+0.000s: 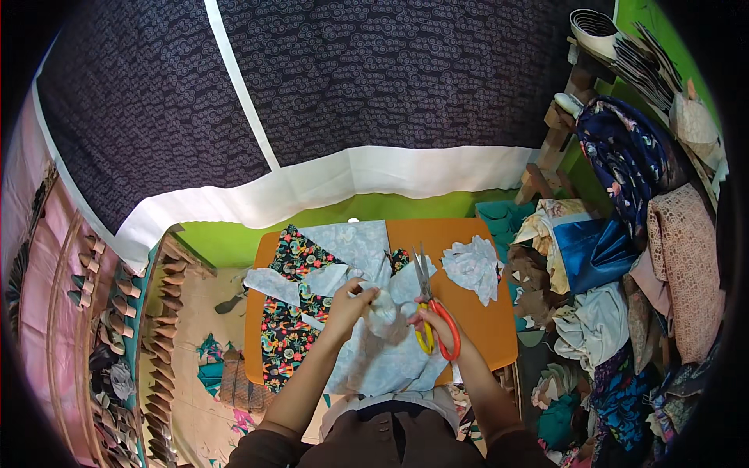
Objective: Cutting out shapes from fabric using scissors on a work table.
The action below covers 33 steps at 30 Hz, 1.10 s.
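Note:
My left hand (349,306) pinches a small bunched piece of white cloth (381,309) above the middle of the orange table (472,327). Close beside it, my right hand (434,313) grips scissors (424,274) with one red and one yellow handle, their blades pointing away from me. Pale blue-grey patterned fabric (374,363) lies spread beneath both hands and hangs toward my lap. Black fabric with a colourful floral print (282,343) lies on the left half of the table. A crumpled pale piece of fabric (472,265) rests at the right.
Piles of folded and crumpled cloth (593,331) crowd the right side, with draped fabric (683,265) above them. Shoe-shaped forms (161,343) line racks at the left. A dark patterned curtain (390,78) with a white lower band hangs beyond the table. Scraps lie on the floor (191,312).

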Each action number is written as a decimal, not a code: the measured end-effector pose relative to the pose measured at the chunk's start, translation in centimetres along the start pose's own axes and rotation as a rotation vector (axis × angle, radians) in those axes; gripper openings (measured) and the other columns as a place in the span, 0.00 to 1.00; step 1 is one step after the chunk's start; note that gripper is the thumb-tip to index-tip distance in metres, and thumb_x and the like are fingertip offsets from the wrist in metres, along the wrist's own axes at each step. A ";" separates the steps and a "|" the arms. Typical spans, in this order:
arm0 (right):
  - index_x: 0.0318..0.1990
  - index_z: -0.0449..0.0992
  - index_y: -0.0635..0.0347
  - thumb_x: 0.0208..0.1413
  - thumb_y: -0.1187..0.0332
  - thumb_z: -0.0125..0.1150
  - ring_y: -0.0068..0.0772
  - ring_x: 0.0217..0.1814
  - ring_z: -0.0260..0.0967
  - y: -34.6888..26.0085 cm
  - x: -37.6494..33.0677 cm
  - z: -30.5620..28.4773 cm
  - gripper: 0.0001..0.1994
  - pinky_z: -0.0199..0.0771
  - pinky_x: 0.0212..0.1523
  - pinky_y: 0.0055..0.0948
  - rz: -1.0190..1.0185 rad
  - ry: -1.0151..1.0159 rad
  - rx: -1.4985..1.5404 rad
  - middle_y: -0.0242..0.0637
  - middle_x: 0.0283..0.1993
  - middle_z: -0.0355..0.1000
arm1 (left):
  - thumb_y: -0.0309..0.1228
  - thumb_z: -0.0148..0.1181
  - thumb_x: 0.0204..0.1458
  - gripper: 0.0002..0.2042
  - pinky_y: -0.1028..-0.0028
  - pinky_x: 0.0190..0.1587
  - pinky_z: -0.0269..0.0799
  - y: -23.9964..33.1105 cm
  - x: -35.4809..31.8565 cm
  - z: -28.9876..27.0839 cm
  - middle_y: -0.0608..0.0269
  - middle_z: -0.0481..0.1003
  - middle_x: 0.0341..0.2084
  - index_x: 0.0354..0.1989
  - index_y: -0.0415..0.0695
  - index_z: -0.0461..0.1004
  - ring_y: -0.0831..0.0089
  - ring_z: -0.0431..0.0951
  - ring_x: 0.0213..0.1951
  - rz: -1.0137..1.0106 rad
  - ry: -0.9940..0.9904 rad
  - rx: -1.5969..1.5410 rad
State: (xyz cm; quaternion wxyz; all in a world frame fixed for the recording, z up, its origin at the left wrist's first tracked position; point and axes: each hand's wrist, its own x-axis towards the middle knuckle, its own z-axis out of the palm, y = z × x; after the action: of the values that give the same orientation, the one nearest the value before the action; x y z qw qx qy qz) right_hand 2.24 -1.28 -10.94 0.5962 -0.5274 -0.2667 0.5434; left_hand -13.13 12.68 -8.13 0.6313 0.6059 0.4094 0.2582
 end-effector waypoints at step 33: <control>0.50 0.60 0.59 0.35 0.80 0.56 0.22 0.36 0.57 -4.9 5.4 -0.7 0.28 0.57 0.41 0.22 -0.094 -0.353 0.006 0.30 0.32 0.58 | 0.31 0.50 0.52 0.12 0.76 0.45 0.70 -3.2 -4.4 2.6 0.60 0.71 0.38 0.43 0.40 0.64 0.74 0.72 0.41 -0.828 -0.715 -1.043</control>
State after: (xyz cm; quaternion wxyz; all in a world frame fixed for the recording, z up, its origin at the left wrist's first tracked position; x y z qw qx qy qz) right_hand 6.16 4.21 -8.01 0.5663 -0.4090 -0.3901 0.6000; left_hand -13.86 7.18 -10.56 0.9760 0.0720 0.1987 -0.0521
